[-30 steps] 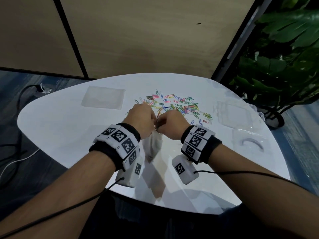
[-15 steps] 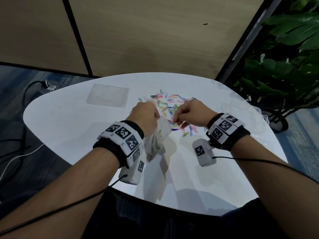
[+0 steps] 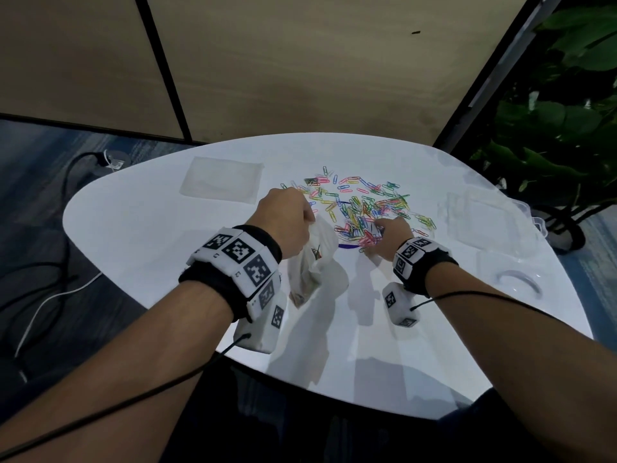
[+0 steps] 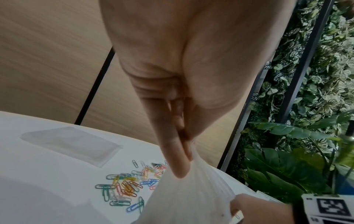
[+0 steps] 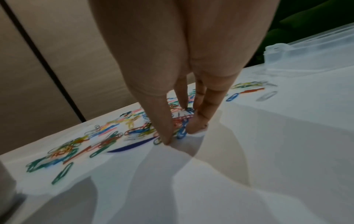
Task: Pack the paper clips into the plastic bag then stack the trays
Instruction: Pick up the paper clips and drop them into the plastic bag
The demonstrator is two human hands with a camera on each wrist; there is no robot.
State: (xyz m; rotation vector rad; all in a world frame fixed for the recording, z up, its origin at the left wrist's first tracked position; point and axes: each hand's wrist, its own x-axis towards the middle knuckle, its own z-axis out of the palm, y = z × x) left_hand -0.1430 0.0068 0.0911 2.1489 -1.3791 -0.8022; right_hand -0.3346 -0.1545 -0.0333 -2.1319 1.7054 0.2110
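A heap of coloured paper clips (image 3: pixel 364 205) lies spread on the white table (image 3: pixel 140 228). My left hand (image 3: pixel 309 217) pinches the top edge of a clear plastic bag (image 3: pixel 314 262), which hangs above the table with a few clips inside. In the left wrist view, thumb and fingers (image 4: pixel 178 166) grip the bag (image 4: pixel 191 197) beside the clips (image 4: pixel 124 188). My right hand (image 3: pixel 380 230) is down in the near edge of the heap. In the right wrist view, its thumb and fingertips (image 5: pixel 195 128) touch the table and close round a small bunch of clips (image 5: pixel 180 121). Clear trays (image 3: pixel 484 215) lie at the right.
A flat stack of spare clear bags (image 3: pixel 220 178) lies at the back left. A second clear tray (image 3: pixel 514 272) sits near the right edge. A plant (image 3: pixel 551 162) stands past the table's right side. Cables run on the floor at the left.
My right hand left the bag's mouth and moved right and forward into the clip heap. My left hand kept hold of the bag, which now hangs by one side.
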